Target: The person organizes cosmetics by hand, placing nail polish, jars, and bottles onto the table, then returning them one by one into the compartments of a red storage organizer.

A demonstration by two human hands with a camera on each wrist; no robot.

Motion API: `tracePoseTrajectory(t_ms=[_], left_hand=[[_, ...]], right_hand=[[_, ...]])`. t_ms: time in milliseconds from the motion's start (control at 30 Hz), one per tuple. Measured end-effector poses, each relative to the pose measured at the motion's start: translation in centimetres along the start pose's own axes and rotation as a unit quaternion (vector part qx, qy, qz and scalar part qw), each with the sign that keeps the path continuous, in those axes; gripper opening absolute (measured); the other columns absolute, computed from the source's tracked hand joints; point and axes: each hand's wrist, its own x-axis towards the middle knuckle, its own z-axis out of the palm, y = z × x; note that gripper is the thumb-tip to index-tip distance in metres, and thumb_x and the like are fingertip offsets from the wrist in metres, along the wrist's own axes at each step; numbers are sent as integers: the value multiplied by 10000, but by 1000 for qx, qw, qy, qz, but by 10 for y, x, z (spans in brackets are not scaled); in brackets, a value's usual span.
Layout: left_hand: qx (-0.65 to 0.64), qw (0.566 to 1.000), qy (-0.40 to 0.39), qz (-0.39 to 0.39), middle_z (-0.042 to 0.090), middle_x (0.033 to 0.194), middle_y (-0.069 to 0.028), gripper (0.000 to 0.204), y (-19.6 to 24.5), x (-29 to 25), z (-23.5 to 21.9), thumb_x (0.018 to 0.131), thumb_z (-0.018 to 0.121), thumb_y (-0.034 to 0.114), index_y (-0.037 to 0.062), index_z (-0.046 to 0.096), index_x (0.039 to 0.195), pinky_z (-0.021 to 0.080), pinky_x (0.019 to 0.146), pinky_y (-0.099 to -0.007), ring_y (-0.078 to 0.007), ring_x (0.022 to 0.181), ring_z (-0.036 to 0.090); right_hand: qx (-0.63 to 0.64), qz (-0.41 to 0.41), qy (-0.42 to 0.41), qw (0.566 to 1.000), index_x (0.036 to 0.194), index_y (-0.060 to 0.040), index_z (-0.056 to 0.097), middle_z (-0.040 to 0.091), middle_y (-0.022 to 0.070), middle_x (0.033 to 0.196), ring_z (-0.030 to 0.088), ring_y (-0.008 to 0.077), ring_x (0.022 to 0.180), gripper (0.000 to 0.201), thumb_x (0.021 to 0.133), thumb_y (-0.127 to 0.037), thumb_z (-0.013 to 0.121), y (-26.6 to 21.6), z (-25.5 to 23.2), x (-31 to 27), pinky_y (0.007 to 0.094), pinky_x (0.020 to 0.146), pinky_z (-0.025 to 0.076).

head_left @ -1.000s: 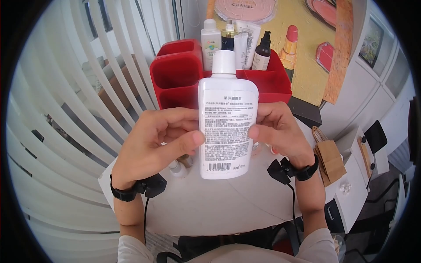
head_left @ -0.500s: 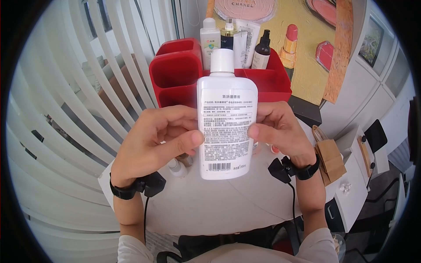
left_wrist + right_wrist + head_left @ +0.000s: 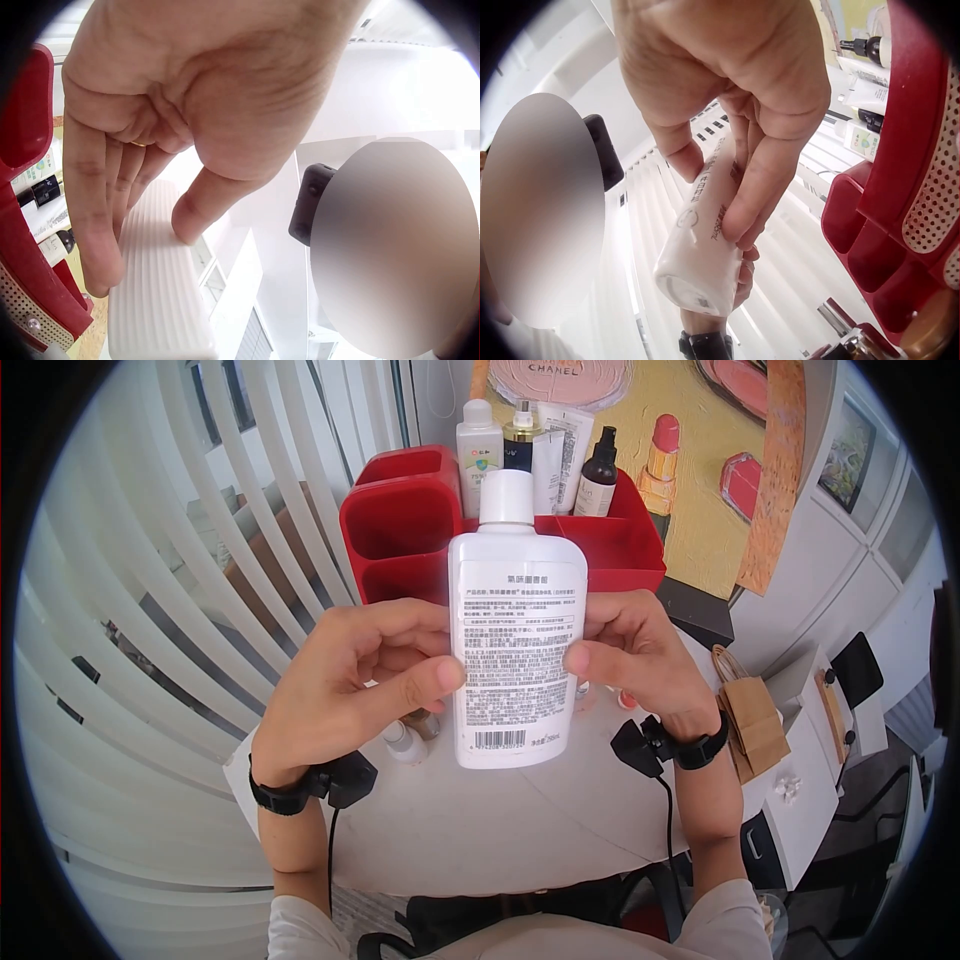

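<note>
A white lotion bottle (image 3: 516,610) is held upright above the table, cap on top. Its back label, with printed text and a barcode, faces the head camera. My left hand (image 3: 345,685) grips one narrow side, thumb at the front and fingers behind. The opposite side is gripped the same way by my right hand (image 3: 645,660). Fine ridges run along the bottle's side (image 3: 157,292) in the left wrist view. In the right wrist view the bottle's base (image 3: 694,292) points down toward the camera, and its front is hidden from the head view.
Behind the bottle stands a red organizer (image 3: 635,572) holding several bottles and tubes, including a dark spray bottle (image 3: 597,485). Small cosmetic containers (image 3: 405,742) stand on the white table (image 3: 500,840) below my hands. To the right is a brown paper bag (image 3: 752,730).
The bottle has shifted very slightly up and left in the head view compared with a second ago. Both hands keep the same hold on it.
</note>
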Motion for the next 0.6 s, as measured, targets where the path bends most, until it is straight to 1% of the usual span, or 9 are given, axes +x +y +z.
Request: tracePoseTrajectory(t_ms=[567, 600], left_hand=[[9, 1000, -6, -3, 711, 1103, -144, 332, 2, 0, 1, 915, 706, 208, -1, 647, 1167, 562, 713, -256, -213, 905, 729], [23, 1000, -11, 7, 703, 1092, -167, 349, 3, 0, 1, 934, 668, 172, -54, 609, 1193, 587, 734, -279, -217, 903, 725]], right_hand=[[0, 3, 1, 1000, 1174, 49, 653, 720, 147, 1055, 706, 168, 919, 347, 904, -161, 715, 0, 0, 0, 290, 789, 582], [-1, 3, 2, 1000, 1172, 48, 655, 720, 147, 1052, 706, 167, 919, 345, 904, -161, 715, -1, 0, 0, 289, 788, 582]])
